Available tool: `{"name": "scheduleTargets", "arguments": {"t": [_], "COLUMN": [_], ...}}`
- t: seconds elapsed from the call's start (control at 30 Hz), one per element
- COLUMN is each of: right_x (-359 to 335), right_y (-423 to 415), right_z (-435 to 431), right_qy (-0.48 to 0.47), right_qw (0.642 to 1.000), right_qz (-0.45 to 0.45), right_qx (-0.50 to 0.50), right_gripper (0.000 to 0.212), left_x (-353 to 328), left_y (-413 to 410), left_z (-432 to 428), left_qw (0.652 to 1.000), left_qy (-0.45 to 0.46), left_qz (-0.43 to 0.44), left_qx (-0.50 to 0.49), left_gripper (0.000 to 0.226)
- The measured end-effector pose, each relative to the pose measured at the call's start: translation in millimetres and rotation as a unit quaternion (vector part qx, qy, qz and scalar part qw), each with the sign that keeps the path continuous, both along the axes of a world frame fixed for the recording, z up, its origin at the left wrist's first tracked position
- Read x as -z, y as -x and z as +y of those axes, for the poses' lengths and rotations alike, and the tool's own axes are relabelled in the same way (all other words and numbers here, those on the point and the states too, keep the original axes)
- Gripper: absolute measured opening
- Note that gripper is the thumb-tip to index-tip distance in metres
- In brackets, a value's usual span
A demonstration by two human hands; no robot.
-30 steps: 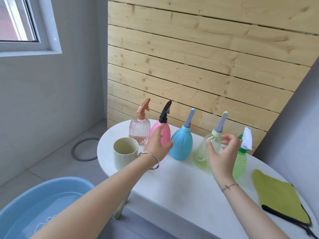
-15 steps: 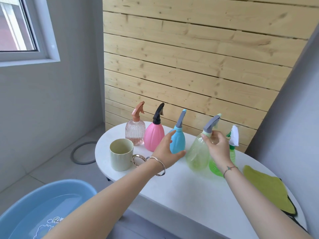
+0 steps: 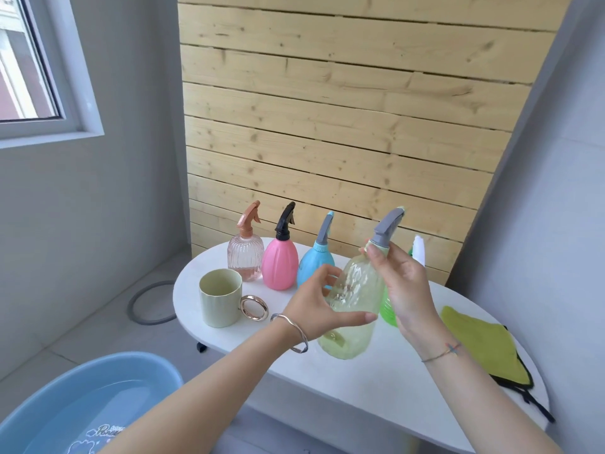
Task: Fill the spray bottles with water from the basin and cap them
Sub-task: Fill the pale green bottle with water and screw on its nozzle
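A pale yellow-green clear spray bottle (image 3: 355,303) with a grey trigger head (image 3: 388,226) is lifted off the white table (image 3: 376,381) and tilted. My right hand (image 3: 401,283) grips its neck just below the head. My left hand (image 3: 319,309) wraps round its belly from the left. On the table behind stand a clear pink ribbed bottle (image 3: 245,258), a solid pink bottle (image 3: 280,263) and a light blue bottle (image 3: 314,263). A bright green bottle (image 3: 389,311) with a white head (image 3: 419,253) is mostly hidden behind my right hand. The blue basin (image 3: 82,398) of water sits on the floor, lower left.
A pale green mug (image 3: 221,298) with a gold ring handle stands near the table's left edge. A green cloth (image 3: 481,345) with black trim lies on the table's right end. A grey hose ring (image 3: 147,303) lies on the floor. A wooden slat wall is behind.
My right hand has lifted the pale yellow-green bottle off the table and brought it toward me, tilted. My left hand moved from the blue bottle onto its belly.
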State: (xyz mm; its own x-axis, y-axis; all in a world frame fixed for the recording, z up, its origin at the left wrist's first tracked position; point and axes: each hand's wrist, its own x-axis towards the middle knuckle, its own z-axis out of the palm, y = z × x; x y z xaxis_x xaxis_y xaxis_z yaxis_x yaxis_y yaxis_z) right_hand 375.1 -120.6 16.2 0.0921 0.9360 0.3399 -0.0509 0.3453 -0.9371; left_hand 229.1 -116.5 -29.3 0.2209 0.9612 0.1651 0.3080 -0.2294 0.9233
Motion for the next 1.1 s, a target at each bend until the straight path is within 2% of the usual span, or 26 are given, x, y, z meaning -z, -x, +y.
{"name": "scheduleTargets", "arguments": {"t": [0.13, 0.27, 0.33, 0.4, 0.47, 0.53, 0.6, 0.67, 0.7, 0.8, 0.87, 0.9, 1.0, 1.03, 1.1], "right_x": [-11.1, -21.5, -21.7, -21.0, -22.1, -25.8, -31.0, -34.7, -36.1, -37.0, -36.7, -36.3, -36.6, -35.3, -32.3], "right_y": [0.6, -9.0, -11.2, -9.2, -4.1, 1.6, 5.9, 8.5, 9.7, 14.2, 16.9, 17.1, 14.7, 14.2, 16.0], "right_z": [-7.6, -9.6, -10.0, -9.6, -10.8, -15.4, -19.9, -22.7, -23.7, -24.2, -24.5, -24.5, -24.3, -23.7, -22.8], "right_qy": [0.008, 0.044, 0.040, 0.037, 0.025, 0.015, 0.020, 0.031, 0.029, 0.011, 0.006, 0.004, 0.006, 0.007, 0.007], "right_qw": [0.999, 0.992, 0.988, 0.990, 0.993, 0.993, 0.990, 0.987, 0.986, 0.987, 0.989, 0.990, 0.990, 0.990, 0.988], "right_qz": [-0.001, 0.024, 0.054, 0.079, 0.080, 0.080, 0.102, 0.124, 0.133, 0.140, 0.131, 0.124, 0.116, 0.121, 0.139], "right_qx": [-0.042, -0.119, -0.136, -0.113, -0.087, -0.083, -0.096, -0.099, -0.099, -0.076, -0.068, -0.069, -0.077, -0.076, -0.069], "right_gripper": [0.018, 0.045, 0.054, 0.060, 0.062, 0.058, 0.054, 0.053, 0.050, 0.034, 0.030, 0.029, 0.027, 0.026, 0.025], "left_x": [-4.7, -12.6, -17.7, -27.0, -30.6, -28.5, -30.9, -29.9, -29.4, -29.3, -30.7, -31.9, -33.4, -32.4, -26.1], "left_y": [8.8, 16.5, 19.4, 16.5, 13.0, 12.7, 14.2, 16.5, 16.4, 8.2, 4.8, 5.7, 13.3, 14.7, 12.8], "left_z": [-3.8, -7.7, -10.2, -13.6, -12.8, -9.6, -13.0, -16.3, -17.3, -16.8, -15.8, -14.4, -11.5, -12.2, -12.3], "left_qw": [0.998, 0.970, 0.959, 0.970, 0.991, 0.995, 0.987, 0.978, 0.979, 0.992, 0.991, 0.990, 0.979, 0.981, 0.991], "left_qy": [0.031, 0.146, 0.183, 0.162, 0.086, 0.045, 0.090, 0.126, 0.116, 0.009, -0.049, -0.048, 0.034, 0.039, 0.003], "left_qz": [-0.043, -0.119, -0.105, -0.053, -0.016, -0.039, -0.071, -0.089, -0.094, -0.115, -0.122, -0.135, -0.193, -0.181, -0.120], "left_qx": [0.031, 0.152, 0.187, 0.172, 0.102, 0.074, 0.111, 0.142, 0.137, 0.047, 0.010, 0.013, 0.060, 0.067, 0.066], "left_gripper": [0.074, 0.074, 0.085, 0.095, 0.097, 0.077, 0.057, 0.055, 0.056, 0.066, 0.062, 0.061, 0.051, 0.050, 0.063]}}
